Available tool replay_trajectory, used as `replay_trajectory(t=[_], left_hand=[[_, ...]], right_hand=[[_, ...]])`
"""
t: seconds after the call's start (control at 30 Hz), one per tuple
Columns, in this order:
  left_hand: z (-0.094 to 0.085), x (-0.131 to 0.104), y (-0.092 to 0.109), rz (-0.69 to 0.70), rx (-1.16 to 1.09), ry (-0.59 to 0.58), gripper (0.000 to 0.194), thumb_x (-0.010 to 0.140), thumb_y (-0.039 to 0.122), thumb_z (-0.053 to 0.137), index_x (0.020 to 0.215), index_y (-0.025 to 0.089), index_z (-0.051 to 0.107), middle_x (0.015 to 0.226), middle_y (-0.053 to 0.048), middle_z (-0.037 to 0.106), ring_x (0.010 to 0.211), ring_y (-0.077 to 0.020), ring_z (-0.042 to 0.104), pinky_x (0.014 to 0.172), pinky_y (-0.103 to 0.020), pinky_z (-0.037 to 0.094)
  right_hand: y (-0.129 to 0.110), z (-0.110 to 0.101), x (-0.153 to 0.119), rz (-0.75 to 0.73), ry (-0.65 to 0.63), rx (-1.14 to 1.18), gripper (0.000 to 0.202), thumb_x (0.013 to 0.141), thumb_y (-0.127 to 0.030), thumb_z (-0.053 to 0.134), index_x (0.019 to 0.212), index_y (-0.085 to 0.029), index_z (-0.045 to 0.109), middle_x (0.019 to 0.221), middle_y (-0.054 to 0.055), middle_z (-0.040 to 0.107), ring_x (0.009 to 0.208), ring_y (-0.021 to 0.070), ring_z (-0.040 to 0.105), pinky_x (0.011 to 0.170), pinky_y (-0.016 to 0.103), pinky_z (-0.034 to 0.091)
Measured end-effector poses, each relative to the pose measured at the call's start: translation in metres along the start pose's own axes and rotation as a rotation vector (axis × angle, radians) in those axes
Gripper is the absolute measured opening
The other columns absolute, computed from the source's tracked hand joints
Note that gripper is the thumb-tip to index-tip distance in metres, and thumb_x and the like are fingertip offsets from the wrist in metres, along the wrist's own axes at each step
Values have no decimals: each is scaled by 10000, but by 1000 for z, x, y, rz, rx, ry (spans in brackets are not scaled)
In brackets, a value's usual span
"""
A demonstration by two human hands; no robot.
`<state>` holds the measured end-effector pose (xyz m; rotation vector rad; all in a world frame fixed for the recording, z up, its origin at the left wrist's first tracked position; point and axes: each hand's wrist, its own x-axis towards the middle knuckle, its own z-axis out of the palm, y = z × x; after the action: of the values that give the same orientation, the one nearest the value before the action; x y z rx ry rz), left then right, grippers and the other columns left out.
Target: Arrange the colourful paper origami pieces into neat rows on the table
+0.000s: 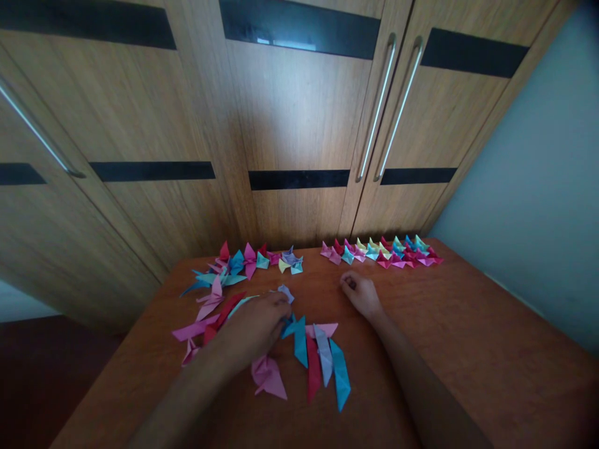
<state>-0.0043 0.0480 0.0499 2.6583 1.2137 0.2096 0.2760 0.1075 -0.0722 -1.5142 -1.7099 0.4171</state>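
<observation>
My left hand point(269, 313) reaches over the folded papers in the middle of the table, its fingers curled down onto a blue folded paper piece point(289, 327). The fingertips are partly hidden. Just behind them sits a small lilac folded piece point(286, 292). To the right of this hand lie long folded strips: a turquoise one point(301, 346), a red one point(313, 368), a lilac one point(323, 355) and a blue one point(340, 377). A pink paper crane point(268, 376) lies below the wrist. My right hand point(360, 293) rests loosely closed on the tabletop, holding nothing visible.
Small colourful folded pieces point(384, 252) stand in rows at the table's back right. More cranes and folded pieces point(250, 259) line the back left, with a pink crane point(211, 297) nearer. A wooden cabinet point(299, 112) rises behind the table point(468, 349); a wall point(528, 206) is right.
</observation>
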Motion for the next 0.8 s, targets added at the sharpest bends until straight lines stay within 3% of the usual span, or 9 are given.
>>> replay_trajectory(t=[0.17, 0.33, 0.47, 0.63, 0.8], left_hand=[[-22, 1, -6, -37, -306, 259, 204, 864, 158, 439, 980, 217, 596, 996, -19, 654, 905, -167, 617, 793, -286, 481], [-9, 8, -4, -37, -634, 370, 193, 839, 144, 469, 965, 193, 607, 1051, -39, 661, 907, -157, 635, 761, -263, 510], [7, 13, -5, -41, -607, 464, 173, 797, 116, 507, 902, 186, 625, 1054, -47, 675, 973, -172, 626, 841, -301, 504], [13, 12, -3, -101, -489, 485, 186, 797, 146, 543, 943, 206, 644, 956, -23, 703, 859, -165, 653, 790, -302, 523], [17, 9, 0, -48, -474, 452, 232, 809, 213, 610, 1037, 225, 657, 1042, -37, 691, 955, -178, 635, 863, -317, 500]], right_hand=[[1, 1, 1, 46, 9, 73, 140, 776, -291, 497, 751, -214, 612, 670, 9, 651, 625, 166, 604, 603, 254, 446], [-6, 2, 0, 99, 16, 311, 148, 789, -323, 519, 775, -197, 596, 633, 0, 633, 591, 156, 598, 574, 252, 461], [-43, 2, -10, 63, -30, 493, 191, 824, -367, 534, 853, -189, 596, 721, 21, 660, 643, 155, 617, 569, 251, 484], [-104, 2, -30, -102, -150, 511, 294, 836, -332, 578, 1118, -252, 594, 1069, 44, 669, 930, 180, 638, 727, 285, 528], [-117, 7, -40, -210, -123, 366, 350, 815, -280, 608, 1165, -288, 591, 1068, 29, 677, 906, 179, 642, 758, 306, 530]])
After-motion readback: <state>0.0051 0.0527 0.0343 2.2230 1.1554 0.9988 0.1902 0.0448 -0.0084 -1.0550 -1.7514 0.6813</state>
